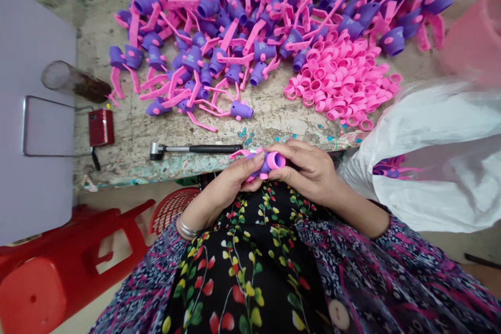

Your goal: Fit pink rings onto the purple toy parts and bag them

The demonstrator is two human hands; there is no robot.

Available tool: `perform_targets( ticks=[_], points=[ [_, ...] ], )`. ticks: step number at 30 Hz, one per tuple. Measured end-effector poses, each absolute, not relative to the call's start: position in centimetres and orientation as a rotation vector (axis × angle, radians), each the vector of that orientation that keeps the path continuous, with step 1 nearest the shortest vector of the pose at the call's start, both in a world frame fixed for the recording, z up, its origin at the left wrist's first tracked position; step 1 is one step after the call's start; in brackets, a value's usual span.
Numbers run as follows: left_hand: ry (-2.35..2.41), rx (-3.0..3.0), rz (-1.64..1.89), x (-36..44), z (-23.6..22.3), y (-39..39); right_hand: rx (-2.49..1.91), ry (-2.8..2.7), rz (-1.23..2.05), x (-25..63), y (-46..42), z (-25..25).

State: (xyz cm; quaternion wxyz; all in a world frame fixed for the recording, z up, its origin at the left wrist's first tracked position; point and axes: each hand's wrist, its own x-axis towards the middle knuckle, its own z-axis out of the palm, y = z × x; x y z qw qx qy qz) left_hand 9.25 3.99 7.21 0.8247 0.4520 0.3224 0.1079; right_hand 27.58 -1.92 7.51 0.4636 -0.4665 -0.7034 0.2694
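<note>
Purple-and-pink part [266, 166] sits between the two hands, by the tabletop's [270, 112] near edge: 3 o'clock of the left hand [239, 173], 9 o'clock of the right hand [312, 169]. Left hand grips the body, thumb on top; right hand has thumb and finger closed around the pink ring [272, 160] end. From the part: hammer-like tool [215, 148] at 9, loose rings [342, 81] at 1.

A purple tubular piece [266, 163] with pink fittings is held sideways by the near edge of the table [274, 115], a pink ring [270, 160] around its open end, facing right.
</note>
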Motion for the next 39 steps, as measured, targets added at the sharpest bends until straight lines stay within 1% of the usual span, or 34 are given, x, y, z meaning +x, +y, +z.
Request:
perform_targets(
  ticks=[5, 8, 10, 13, 18, 22, 29, 34, 39],
  points=[
    [0.744, 0.965, 0.25, 9.2, 7.3, 3.9, -1.132, -1.72, 0.66, 27.7, -2.2, 7.6],
    [0.755, 0.978, 0.255, 9.2, 7.5, 3.8, -1.137, -1.683, 0.738, 27.9, -2.3, 7.7],
    [0.77, 0.999, 0.257, 9.2, 7.8, 3.7, -1.179, -1.556, 0.842, 27.9, -2.2, 7.7],
    [0.829, 1.121, 0.232, 9.5, 8.3, 3.6, -1.263, -1.215, 1.032, 27.2, -1.6, 7.9],
    [0.926, 1.652, 0.141, 9.4, 8.8, 3.5, -1.192, -0.721, 1.445, 25.3, 0.0, 8.5],
    [0.978, 1.988, 0.003, 9.2, 9.4, 3.1, -1.082, -0.537, 1.639, 24.8, 0.0, 8.4],
    [0.884, 2.171, -0.079, 10.0, 10.4, 2.0, -1.045, -0.543, 1.743, 24.8, -1.0, 6.9],
    [0.898, 2.192, -0.241, 10.2, 10.1, 1.8, -1.059, -0.591, 1.706, 24.5, -1.6, 5.7],
    [0.913, 2.17, -0.401, 10.2, 9.4, 1.3, -1.082, -0.529, 1.706, 24.2, -2.2, 5.6]
  ],
)
